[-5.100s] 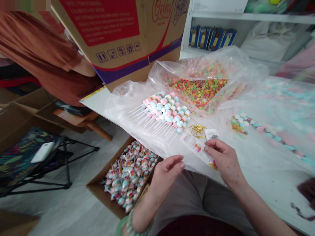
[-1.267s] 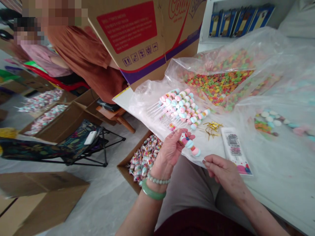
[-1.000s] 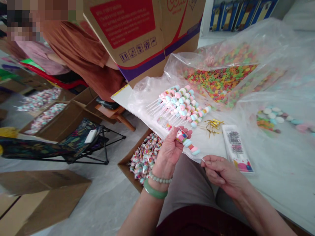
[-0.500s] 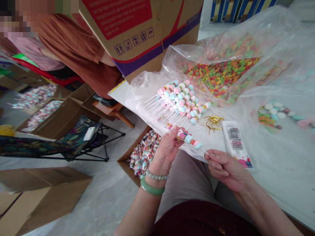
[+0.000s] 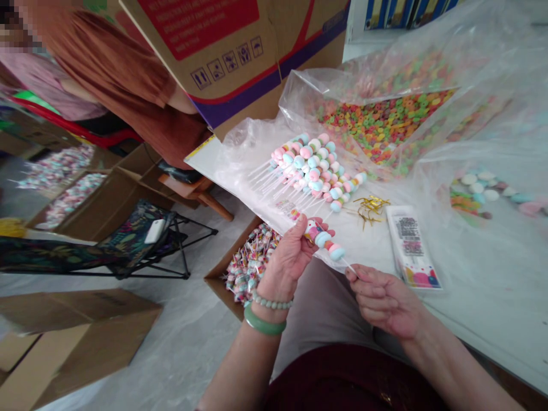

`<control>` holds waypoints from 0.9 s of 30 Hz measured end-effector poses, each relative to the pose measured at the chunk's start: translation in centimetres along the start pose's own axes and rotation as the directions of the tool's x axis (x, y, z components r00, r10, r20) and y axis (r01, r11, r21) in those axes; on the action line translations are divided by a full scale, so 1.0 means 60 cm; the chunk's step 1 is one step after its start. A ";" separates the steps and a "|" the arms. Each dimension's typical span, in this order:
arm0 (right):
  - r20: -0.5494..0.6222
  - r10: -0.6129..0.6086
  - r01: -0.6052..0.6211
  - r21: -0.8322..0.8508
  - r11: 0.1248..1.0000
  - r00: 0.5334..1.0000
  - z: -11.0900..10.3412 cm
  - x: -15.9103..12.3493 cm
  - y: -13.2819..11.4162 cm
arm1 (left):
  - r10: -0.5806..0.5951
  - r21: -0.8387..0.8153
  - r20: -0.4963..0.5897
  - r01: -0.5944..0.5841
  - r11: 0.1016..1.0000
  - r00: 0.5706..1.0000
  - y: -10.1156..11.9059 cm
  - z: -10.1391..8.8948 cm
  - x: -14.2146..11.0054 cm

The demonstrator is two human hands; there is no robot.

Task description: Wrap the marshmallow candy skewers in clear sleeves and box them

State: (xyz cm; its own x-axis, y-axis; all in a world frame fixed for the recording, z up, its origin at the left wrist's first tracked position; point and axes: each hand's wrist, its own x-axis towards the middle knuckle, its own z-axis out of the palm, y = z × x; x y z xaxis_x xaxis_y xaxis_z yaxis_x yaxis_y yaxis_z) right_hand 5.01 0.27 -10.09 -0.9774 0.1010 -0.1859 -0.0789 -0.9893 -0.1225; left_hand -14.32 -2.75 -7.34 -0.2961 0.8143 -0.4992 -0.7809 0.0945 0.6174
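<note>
My left hand (image 5: 289,257) is closed round a small printed clear bag that sleeves the top of a candy skewer (image 5: 327,244) of pastel pink, white and blue pieces. My right hand (image 5: 385,297) pinches the thin stick end of that same skewer, just below and to the right. Both hands hover over the near table edge, above my lap. Just beyond them lies a pile of finished-looking candy skewers (image 5: 312,168) on clear plastic sheeting.
Gold twist ties (image 5: 371,206) and a stack of printed bags (image 5: 411,248) lie right of the skewers. A bag of coloured ring candy (image 5: 385,125) sits behind. A floor box of wrapped candy sticks (image 5: 250,265), a folding stool (image 5: 141,240), cartons and a seated person in brown are left.
Since five seconds ago my hands took up a skewer and a small bag. Over the last second the skewer slid further into the bag while my right hand kept the stick end.
</note>
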 end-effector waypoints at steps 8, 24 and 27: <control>-0.326 -0.134 0.017 -0.336 0.942 0.936 0.022 0.013 0.013 | 0.149 0.150 0.030 -0.152 0.977 0.988 -0.004 0.005 -0.003; -0.173 -0.781 -0.192 -0.979 0.069 0.600 0.031 0.014 0.019 | 0.171 0.064 -0.104 -0.165 0.984 0.980 0.017 -0.003 0.003; -0.394 -0.625 0.002 -0.845 0.535 0.673 0.030 0.015 0.014 | 0.184 0.059 -0.062 -0.180 0.982 0.981 0.013 -0.002 0.000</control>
State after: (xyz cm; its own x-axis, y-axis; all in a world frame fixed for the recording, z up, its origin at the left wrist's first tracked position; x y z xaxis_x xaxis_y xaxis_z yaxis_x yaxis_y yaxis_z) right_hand 3.74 -0.68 -8.60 -0.5315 0.7280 -0.4330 0.1211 -0.4406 -0.8895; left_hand -15.01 -2.76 -6.92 -0.4679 0.7808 -0.4141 -0.6811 -0.0200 0.7320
